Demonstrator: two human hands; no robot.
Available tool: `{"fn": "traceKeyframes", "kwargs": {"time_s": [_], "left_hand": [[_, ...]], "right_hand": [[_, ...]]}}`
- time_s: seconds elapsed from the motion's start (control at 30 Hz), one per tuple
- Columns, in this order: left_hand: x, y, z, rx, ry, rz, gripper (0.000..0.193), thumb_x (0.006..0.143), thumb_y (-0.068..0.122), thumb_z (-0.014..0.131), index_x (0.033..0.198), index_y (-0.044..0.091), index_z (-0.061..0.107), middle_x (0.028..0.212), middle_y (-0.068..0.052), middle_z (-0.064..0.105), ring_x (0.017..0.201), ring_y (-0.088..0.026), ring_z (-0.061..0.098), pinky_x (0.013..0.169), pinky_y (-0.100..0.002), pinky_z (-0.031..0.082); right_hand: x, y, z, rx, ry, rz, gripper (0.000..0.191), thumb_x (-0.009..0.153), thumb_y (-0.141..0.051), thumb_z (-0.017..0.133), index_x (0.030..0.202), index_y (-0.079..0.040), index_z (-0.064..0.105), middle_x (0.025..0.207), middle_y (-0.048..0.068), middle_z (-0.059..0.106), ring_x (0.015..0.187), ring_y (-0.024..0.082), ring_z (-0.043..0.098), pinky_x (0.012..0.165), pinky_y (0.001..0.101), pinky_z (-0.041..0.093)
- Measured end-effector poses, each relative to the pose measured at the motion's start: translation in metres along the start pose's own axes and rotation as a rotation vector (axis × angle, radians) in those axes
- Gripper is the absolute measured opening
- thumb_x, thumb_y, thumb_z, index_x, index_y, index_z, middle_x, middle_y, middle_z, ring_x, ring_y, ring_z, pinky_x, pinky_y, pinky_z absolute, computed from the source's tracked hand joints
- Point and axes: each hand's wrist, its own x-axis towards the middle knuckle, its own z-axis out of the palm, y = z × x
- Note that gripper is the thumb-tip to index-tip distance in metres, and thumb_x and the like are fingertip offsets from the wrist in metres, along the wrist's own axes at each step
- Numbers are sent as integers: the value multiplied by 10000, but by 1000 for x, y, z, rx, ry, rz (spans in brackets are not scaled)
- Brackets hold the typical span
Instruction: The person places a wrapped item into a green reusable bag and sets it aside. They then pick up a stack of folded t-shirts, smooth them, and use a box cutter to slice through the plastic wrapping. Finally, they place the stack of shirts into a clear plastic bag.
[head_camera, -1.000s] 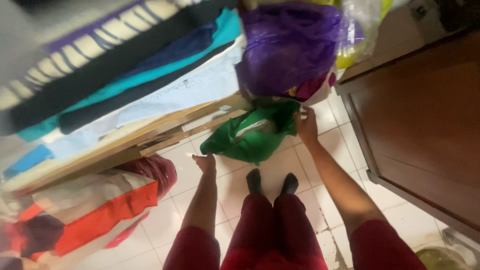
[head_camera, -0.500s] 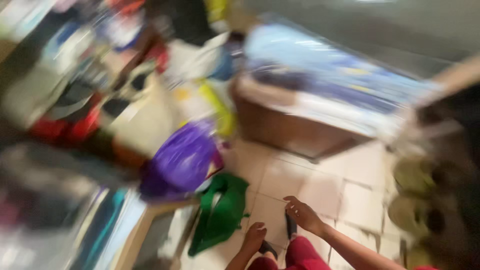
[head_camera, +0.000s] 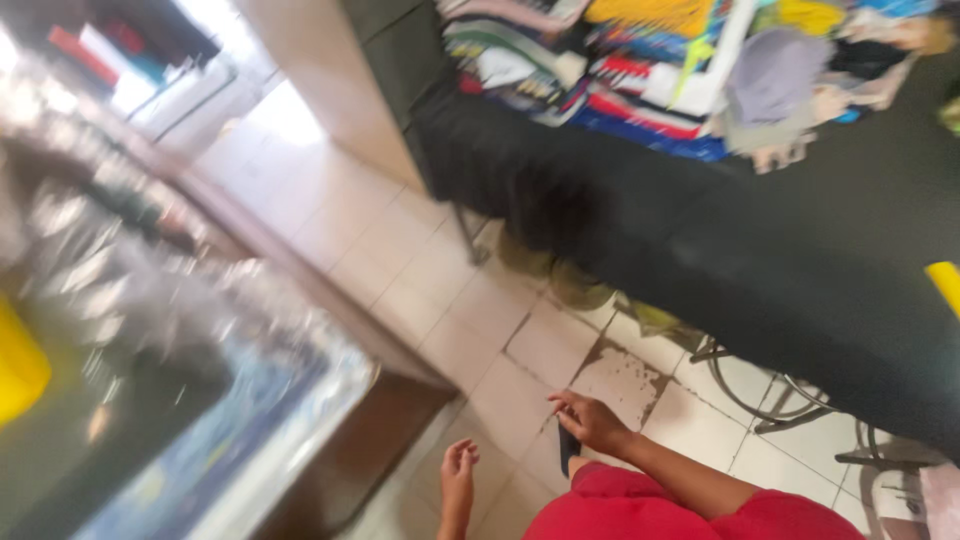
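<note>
Both hands hung empty low in the frame: the left hand (head_camera: 459, 472) open with loosely curled fingers, the right hand (head_camera: 592, 422) open and spread, above the pale tiled floor (head_camera: 440, 300). A black-draped table (head_camera: 800, 260) heaped with folded clothes (head_camera: 640, 60) filled the upper right, and a blurred glass counter (head_camera: 190, 400) the left.
</note>
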Motion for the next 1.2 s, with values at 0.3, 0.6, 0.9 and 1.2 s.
{"fn": "traceKeyframes", "kwargs": {"time_s": [0.3, 0.6, 0.9, 1.2], "left_hand": [[168, 78, 210, -71, -428, 268, 305, 1013, 50, 535, 1311, 7, 581, 1196, -129, 699, 1075, -216, 695, 940, -332, 574], [279, 202, 319, 191, -534, 612, 374, 952, 60, 624, 1325, 76, 601, 1304, -120, 680, 1063, -272, 694, 872, -360, 567], [361, 301, 380, 534, -617, 1249, 489, 932, 112, 622, 1414, 64, 557, 1523, -162, 523, 1450, -364, 446, 1218, -517, 309], [376, 280, 420, 1007, -606, 1319, 603, 941, 369, 596, 1434, 31, 513, 1543, -210, 429, 1446, -376, 364, 1170, -602, 212]], "right_hand": [[77, 19, -186, 55, 451, -32, 300, 993, -89, 540, 1288, -57, 590, 1097, 102, 750, 960, 207, 745, 827, 333, 588], [122, 28, -256, -109, 900, -74, 322, 957, -25, 624, 1277, -55, 633, 1188, 108, 712, 1040, 206, 719, 888, 315, 571], [177, 46, -308, -784, 1143, 295, 525, 955, -251, 646, 1427, -41, 551, 1560, 239, 435, 1461, 424, 354, 1157, 606, 238], [184, 57, -304, -845, 1141, 491, 458, 942, -295, 642, 1355, -99, 611, 1492, 180, 537, 1437, 366, 422, 1166, 596, 247]]}}
